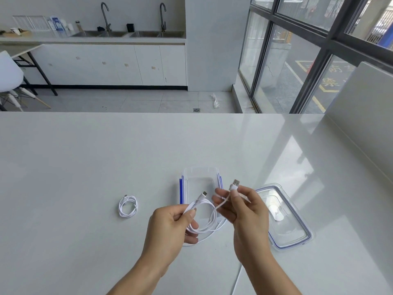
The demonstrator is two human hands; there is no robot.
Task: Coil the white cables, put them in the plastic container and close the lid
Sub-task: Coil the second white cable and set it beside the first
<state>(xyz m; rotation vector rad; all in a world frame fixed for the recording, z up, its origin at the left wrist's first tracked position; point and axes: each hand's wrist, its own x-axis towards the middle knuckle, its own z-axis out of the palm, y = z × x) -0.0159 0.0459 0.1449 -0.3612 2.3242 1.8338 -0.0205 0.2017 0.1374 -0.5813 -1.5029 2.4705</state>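
Observation:
Both hands hold one white cable [209, 218] in loose loops just above the table, in front of the clear plastic container [200, 173]. My left hand [170, 228] grips the loops, with the small plug sticking out past its thumb. My right hand [244, 211] pinches the cable just below its USB plug, which points up. The container stands open, with blue clips on its sides. Its clear lid [287, 228] with a blue seal lies flat to the right. A second white cable [127, 206] lies coiled on the table to the left.
The white glossy table [85, 162] reaches to a far edge, and a white wall panel [365, 116] stands at its right side. Another white cable strand [237, 279] runs along the table near the front edge. Beyond are a floor, sinks and windows.

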